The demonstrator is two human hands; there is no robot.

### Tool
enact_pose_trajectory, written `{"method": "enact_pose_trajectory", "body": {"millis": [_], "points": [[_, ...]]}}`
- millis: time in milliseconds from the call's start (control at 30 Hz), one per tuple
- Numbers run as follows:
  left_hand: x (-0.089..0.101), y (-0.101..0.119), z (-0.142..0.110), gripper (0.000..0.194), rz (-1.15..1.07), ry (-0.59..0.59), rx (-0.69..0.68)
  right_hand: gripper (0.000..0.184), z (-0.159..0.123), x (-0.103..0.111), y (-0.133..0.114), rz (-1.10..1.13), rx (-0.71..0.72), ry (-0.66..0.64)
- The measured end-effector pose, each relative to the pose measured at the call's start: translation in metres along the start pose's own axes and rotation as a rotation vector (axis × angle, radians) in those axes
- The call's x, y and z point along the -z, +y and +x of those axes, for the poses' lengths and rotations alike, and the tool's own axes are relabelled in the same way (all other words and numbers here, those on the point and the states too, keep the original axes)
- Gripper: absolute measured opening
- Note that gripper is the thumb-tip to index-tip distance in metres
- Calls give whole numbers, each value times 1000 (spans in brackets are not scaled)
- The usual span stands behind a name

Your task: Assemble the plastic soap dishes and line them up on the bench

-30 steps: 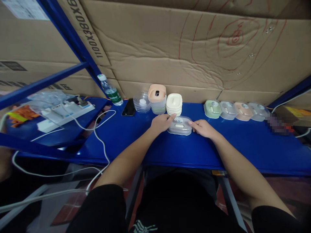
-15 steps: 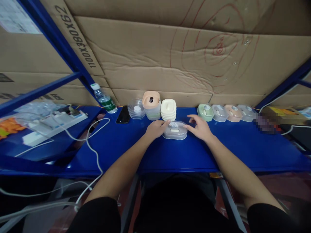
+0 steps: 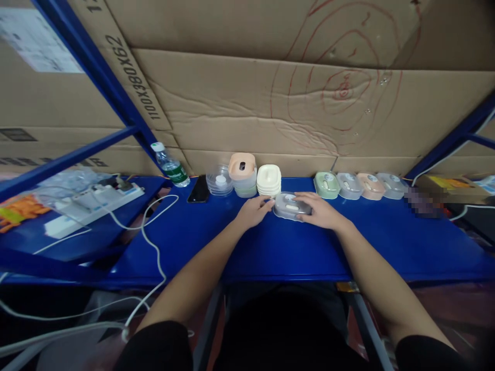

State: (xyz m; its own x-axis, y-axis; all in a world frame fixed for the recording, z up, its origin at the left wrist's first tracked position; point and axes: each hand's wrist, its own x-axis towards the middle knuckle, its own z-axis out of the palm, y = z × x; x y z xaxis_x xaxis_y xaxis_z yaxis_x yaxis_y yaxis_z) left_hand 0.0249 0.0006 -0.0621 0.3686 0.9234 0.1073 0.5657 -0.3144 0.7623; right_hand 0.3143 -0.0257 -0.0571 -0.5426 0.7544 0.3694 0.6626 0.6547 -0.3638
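A clear lidded container (image 3: 291, 207) with a round label and a pale latch on top rests on the blue table in front of me. My right hand (image 3: 319, 210) grips its right side, the fingers over the top edge and the thumb at the front. Beside its left end is my left hand (image 3: 254, 211), fingers bent and thumb apart from them; whether the fingertips touch the container I cannot tell. Just behind stands a stack of cream lids (image 3: 269, 180). To its left are a peach frame (image 3: 242, 166) on stacked tubs and a stack of clear covers (image 3: 219, 181).
Toward the back right, a row holds a green container (image 3: 327, 185), a grey one (image 3: 350, 186), a peach one (image 3: 370, 187) and another grey one (image 3: 392, 186). At left are a phone (image 3: 198, 189), a water bottle (image 3: 170, 165), a white cable (image 3: 157, 247) and a power strip (image 3: 95, 210).
The clear container has shifted to the right and turned slightly. My right hand has closed round its right side, while my left hand now sits at its left end. The view has tilted up a little.
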Motion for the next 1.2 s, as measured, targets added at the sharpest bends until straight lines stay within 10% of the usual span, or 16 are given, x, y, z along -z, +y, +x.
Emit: {"method": "enact_pose_trajectory", "body": {"millis": [433, 633, 1200], "points": [[4, -1, -5, 56, 241, -159, -225, 47, -4, 11, 15, -333, -247, 311], [2, -4, -5, 54, 294, -114, -256, 36, -1, 4, 18, -206, -72, 172], [-14, -14, 1, 43, 276, -96, -347, 71, 12, -14, 16, -362, -301, 59]]}}
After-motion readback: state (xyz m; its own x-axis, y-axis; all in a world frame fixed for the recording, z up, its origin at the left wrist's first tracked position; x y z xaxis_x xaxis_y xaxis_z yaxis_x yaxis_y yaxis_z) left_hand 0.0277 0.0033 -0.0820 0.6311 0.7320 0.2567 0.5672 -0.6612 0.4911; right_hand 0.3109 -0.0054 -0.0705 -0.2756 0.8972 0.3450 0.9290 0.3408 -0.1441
